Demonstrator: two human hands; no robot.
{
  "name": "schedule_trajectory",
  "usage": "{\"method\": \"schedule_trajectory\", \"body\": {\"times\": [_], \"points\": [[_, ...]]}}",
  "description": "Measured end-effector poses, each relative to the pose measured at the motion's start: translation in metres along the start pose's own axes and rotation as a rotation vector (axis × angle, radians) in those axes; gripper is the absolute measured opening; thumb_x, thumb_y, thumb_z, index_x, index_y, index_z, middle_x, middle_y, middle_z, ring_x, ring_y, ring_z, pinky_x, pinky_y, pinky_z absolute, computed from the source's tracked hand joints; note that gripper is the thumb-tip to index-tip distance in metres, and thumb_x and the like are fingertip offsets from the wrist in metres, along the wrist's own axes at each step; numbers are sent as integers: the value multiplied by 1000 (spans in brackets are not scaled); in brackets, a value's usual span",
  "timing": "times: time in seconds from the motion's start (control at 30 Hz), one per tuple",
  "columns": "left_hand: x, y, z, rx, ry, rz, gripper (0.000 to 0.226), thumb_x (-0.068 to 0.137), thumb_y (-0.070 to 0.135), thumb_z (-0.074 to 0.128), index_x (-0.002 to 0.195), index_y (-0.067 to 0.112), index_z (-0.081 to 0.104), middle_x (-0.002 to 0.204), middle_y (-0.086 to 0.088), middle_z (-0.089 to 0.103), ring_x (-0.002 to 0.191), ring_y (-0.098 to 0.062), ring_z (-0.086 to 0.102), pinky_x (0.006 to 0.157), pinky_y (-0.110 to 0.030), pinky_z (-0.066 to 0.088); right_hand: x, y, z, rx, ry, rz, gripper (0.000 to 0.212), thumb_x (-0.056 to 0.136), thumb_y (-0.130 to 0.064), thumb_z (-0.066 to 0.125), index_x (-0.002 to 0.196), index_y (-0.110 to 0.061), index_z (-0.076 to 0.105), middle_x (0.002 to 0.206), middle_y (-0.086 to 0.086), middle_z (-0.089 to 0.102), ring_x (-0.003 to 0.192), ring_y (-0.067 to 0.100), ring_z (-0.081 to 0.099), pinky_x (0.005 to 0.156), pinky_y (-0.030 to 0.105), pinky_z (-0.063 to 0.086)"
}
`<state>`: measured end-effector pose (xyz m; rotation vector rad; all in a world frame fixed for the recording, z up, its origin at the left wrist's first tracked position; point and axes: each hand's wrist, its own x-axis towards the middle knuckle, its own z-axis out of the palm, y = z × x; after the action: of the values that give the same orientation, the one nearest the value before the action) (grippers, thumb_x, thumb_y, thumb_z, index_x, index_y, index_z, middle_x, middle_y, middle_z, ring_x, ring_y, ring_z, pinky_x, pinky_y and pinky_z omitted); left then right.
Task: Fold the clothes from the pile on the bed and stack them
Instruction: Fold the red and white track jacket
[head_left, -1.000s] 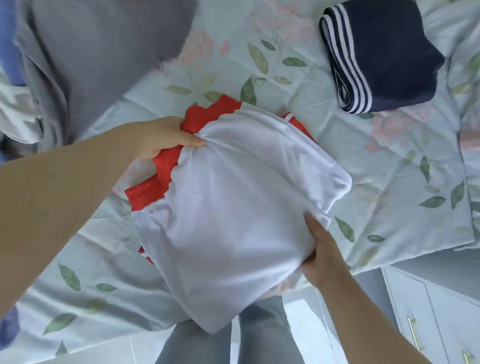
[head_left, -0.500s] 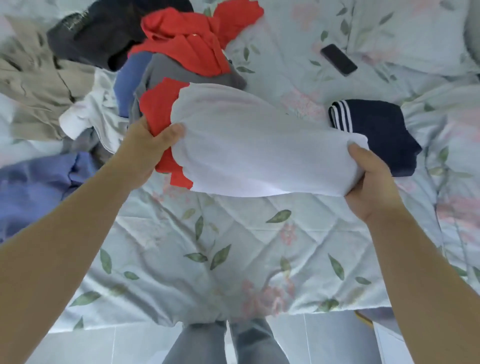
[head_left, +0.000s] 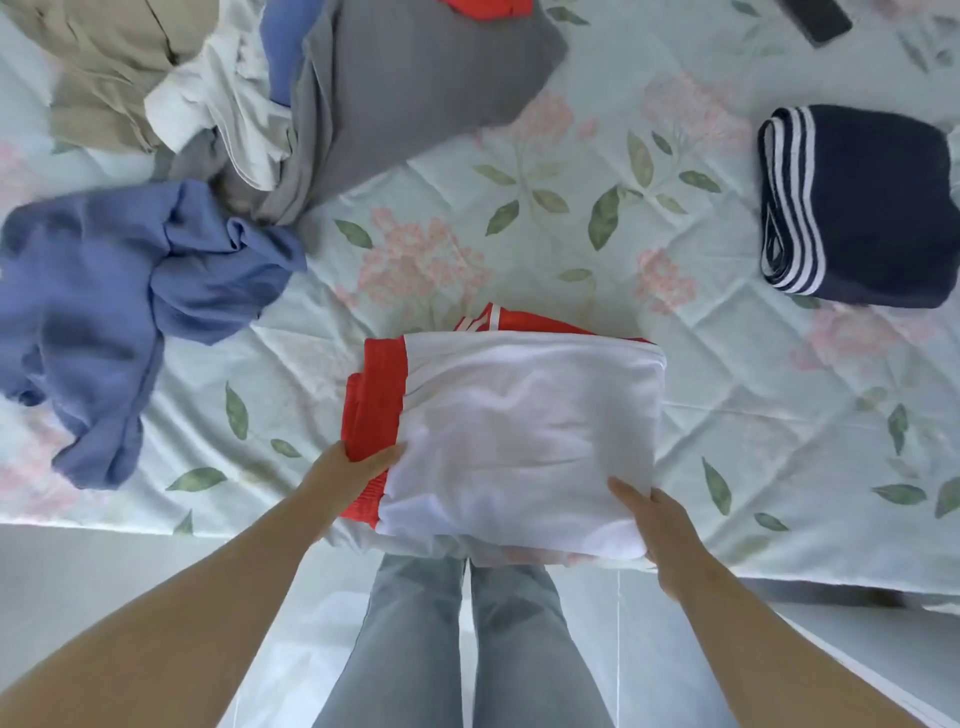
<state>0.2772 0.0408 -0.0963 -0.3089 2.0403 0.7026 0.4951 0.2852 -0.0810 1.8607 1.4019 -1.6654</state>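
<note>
The left hand (head_left: 345, 475) and right hand (head_left: 657, 525) each gripped the folded white and red shirt (head_left: 519, 436). It lay on the bed (head_left: 571, 234).

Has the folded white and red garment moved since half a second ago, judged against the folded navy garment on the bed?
Yes. The white and red garment was level with the navy garment; now it lies nearer the bed's near edge, below and left of it.

— Where's the cam?
— On my head, only one view, wide-angle. Faces fwd and steeply down over the bed (head_left: 597, 218) edge; my arms, legs, floor close below.
</note>
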Motion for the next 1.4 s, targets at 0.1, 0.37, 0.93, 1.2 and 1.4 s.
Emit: {"method": "schedule_trajectory", "body": {"times": [0.1, 0.37, 0.93, 1.2, 1.4], "points": [[12, 14, 4, 15, 168, 146, 64, 73, 47, 76, 120, 13, 49, 101, 0, 62, 87, -21, 60, 74, -32, 46, 14, -21, 6, 66, 107, -124, 38, 85, -31, 67, 115, -12, 53, 102, 4, 60, 87, 19, 57, 74, 33, 45], [28, 28, 2, 226, 309, 233, 24, 90, 35, 55, 97, 11, 58, 76, 1, 56, 85, -31, 57, 66, -33, 37, 44, -52, 8, -67, 272, -287, 14, 90, -24, 55, 94, -11, 58, 82, 4, 58, 80, 28, 54, 68, 32, 41], [40, 50, -28, -260, -71, 69, 26, 77, 44, 72, 88, 21, 67, 81, -7, 73, 74, -28, 69, 74, -38, 55, 34, -47, 16, 196, 98, -229, 17, 85, -36, 67, 86, -20, 61, 84, -5, 68, 77, 16, 64, 62, 28, 50], [17, 133, -23, -281, -125, 272, 17, 85, 39, 65, 92, 24, 64, 71, 1, 72, 64, -19, 68, 61, -31, 52, 20, -97, -33, 284, 147, -337, 14, 86, -36, 65, 86, -22, 63, 86, 0, 69, 78, 23, 64, 67, 36, 54], [-3, 202, 52, -236, -74, 373, 13, 84, 41, 65, 87, 28, 64, 70, 4, 71, 67, -22, 67, 65, -33, 51, 46, -114, -123, 311, 179, -372, 17, 86, -41, 64, 89, -24, 62, 87, -3, 67, 78, 20, 62, 64, 31, 51]]}}
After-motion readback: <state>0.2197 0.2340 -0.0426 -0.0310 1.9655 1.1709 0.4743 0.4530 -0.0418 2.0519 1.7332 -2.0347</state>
